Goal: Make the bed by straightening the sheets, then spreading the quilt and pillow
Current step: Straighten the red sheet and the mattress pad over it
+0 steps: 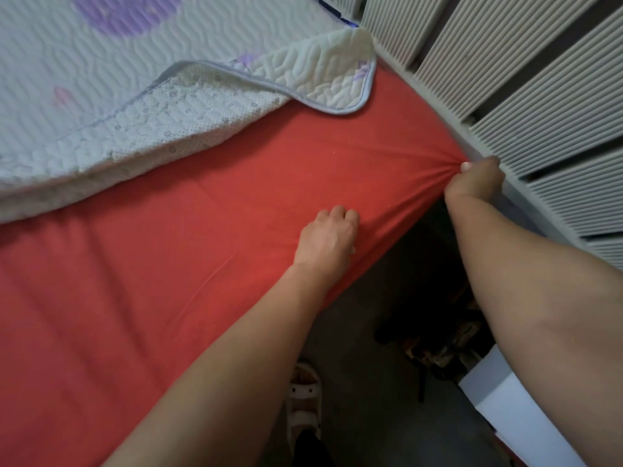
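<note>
A red sheet point(209, 210) covers the mattress and fills most of the view. My right hand point(477, 178) grips a bunched fold of the sheet at the bed's corner, beside the ribbed headboard; creases fan out from the grip. My left hand point(328, 237) rests on the sheet near the bed's side edge with its fingers curled into the cloth. A white quilt point(111, 79) with purple patterns lies pushed back over the far part of the bed, one corner folded over to show its dotted underside. No pillow is in view.
A beige ribbed headboard point(526, 85) runs along the right. Below the bed edge is grey floor point(364, 382), my foot in a white sandal point(303, 396), dark clutter under the corner, and a white object point(512, 409) at the lower right.
</note>
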`<state>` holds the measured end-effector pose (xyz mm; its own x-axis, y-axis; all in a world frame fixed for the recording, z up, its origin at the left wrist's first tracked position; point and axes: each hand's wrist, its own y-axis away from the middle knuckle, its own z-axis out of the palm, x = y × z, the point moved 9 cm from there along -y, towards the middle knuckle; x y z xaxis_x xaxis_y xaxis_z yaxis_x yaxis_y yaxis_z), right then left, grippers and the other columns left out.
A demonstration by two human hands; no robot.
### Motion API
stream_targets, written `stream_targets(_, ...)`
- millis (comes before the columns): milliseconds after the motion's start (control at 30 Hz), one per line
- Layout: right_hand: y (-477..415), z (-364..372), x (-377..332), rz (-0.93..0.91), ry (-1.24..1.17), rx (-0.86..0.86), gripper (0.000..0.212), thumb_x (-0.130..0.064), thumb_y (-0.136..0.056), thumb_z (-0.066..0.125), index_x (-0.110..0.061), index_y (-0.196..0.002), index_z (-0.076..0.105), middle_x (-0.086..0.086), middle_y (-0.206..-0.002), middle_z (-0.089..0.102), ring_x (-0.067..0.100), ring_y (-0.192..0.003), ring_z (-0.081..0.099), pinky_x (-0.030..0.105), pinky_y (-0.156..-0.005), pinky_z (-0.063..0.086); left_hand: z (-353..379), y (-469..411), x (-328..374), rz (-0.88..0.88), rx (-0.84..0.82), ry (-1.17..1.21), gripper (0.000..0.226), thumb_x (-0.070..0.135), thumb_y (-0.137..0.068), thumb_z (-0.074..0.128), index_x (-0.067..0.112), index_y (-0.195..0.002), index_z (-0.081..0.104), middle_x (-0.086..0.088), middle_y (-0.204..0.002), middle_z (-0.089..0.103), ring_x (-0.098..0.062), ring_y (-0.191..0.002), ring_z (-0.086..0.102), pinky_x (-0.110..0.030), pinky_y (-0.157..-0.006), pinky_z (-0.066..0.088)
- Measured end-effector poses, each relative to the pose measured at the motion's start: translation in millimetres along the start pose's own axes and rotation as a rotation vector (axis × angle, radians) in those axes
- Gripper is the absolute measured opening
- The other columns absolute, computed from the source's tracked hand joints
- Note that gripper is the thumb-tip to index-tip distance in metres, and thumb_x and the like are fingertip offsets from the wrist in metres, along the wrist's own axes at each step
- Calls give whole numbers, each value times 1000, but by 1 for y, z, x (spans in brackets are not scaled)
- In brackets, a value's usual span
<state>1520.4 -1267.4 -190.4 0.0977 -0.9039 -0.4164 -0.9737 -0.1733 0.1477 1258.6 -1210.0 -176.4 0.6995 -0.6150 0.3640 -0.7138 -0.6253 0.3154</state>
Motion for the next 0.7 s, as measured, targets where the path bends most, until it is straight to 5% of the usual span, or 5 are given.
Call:
stream_targets(167, 1, 27, 12, 24, 35, -169, 29, -11, -90, 53, -5, -119, 56, 18, -125, 58, 37, -114, 57, 45, -94, 49, 12, -5, 2, 61, -90, 62, 26, 24, -88, 62, 12, -109, 56, -9, -113, 55, -34, -106, 55, -42, -80, 45)
stream_targets(333, 29, -10, -60, -402, 140, 169, 36, -15, -94, 48, -9, -129, 46, 13, -136, 46, 32, -125, 44, 43, -102, 33, -20, -1, -2, 176, 223, 89, 29, 16, -80, 61, 8, -109, 61, -12, -117, 54, -37, -107, 50, -47, -86, 45)
stream_targets(433, 58, 15, -105, -638, 107, 31, 46, -26, -97, 43, -14, -142, 39, 10, -152, 33, 27, -139, 31, 40, -112, 24, -15, -2, -25, 35, 165, 28, 72, 27, -85, 63, 12, -147, 31, -11, -156, 21, -29, -145, 17, -42, -116, 19)
stream_targets(567, 110, 83, -106, -824, 423, -336, 61, -45, -101, 26, -28, -154, 1, 2, -162, -9, 24, -149, -10, 50, -118, -4, 14, 7, -40, -4, 9, -81, 83, 36, -94, 50, 14, -153, -4, -5, -160, -16, -22, -147, -16, -39, -120, -5)
stream_targets(700, 125, 93, -81, -811, 529, -388, 62, -48, -101, 19, -27, -153, -9, 3, -161, -17, 27, -147, -17, 53, -116, -9, 27, 23, -46, 29, -53, -113, 81, 36, -96, 46, 15, -152, -9, -3, -159, -20, -19, -146, -19, -37, -120, -7)
